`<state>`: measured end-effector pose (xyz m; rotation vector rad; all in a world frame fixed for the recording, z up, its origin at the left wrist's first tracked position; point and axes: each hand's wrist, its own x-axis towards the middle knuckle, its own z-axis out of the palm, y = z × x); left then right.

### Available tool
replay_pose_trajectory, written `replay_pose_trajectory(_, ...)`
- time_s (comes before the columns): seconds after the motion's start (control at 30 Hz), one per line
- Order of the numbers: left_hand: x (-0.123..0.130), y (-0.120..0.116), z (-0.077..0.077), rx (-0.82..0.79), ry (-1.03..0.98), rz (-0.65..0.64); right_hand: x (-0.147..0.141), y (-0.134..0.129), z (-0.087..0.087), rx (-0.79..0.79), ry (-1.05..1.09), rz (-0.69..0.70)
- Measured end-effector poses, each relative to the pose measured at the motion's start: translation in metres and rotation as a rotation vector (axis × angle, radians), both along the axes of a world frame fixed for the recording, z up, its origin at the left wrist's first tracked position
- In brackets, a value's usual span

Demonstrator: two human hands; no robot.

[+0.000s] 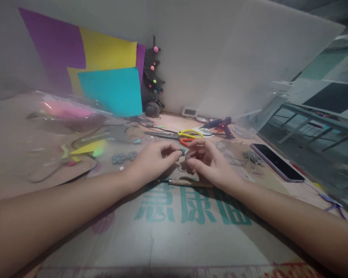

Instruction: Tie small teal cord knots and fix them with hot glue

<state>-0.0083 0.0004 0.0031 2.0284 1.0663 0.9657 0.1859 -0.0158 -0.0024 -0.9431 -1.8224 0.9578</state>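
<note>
My left hand [159, 159] is closed, its thumb and forefinger pinching a small grey-green piece [182, 153] whose exact kind I cannot make out. Close by on the right, my right hand [207, 164] has loosely bent fingers, with thumb and forefinger apart and nothing visible between them. A thin pale cord [181, 167] curves on the board between the hands. Just under them lies a tool with a wooden handle [188, 182], partly beneath my right hand. Beyond my fingertips rest yellow-handled scissors [191, 134] and an orange-red handle [186, 142].
A glue gun [220, 124] with a red light lies behind the hands. To the right are a phone [278, 162] and a bundle of grey cord [253, 157]. Grey-blue beads [124, 157] sit left. Coloured sheets [110, 92] and a decorated tree [153, 81] stand against the back panel.
</note>
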Motion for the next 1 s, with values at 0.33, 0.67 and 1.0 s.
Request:
replay_pose_trajectory(0.33,-0.0009,0.0002,-0.0011,-0.028,0.01,-0.009,0.0069,-0.0002,-0.0023,0.633,-0.485,-0.26)
replay_pose_trajectory(0.67,-0.0006,-0.0021,-0.0034,0.016,0.084,-0.043,0.0057,-0.0034,-0.0028,0.536,-0.449,-0.178)
replay_pose_trajectory(1.0,-0.002,0.0001,-0.0052,0.07,0.068,-0.099,0.0022,-0.0069,0.0006,0.363,-0.331,-0.152)
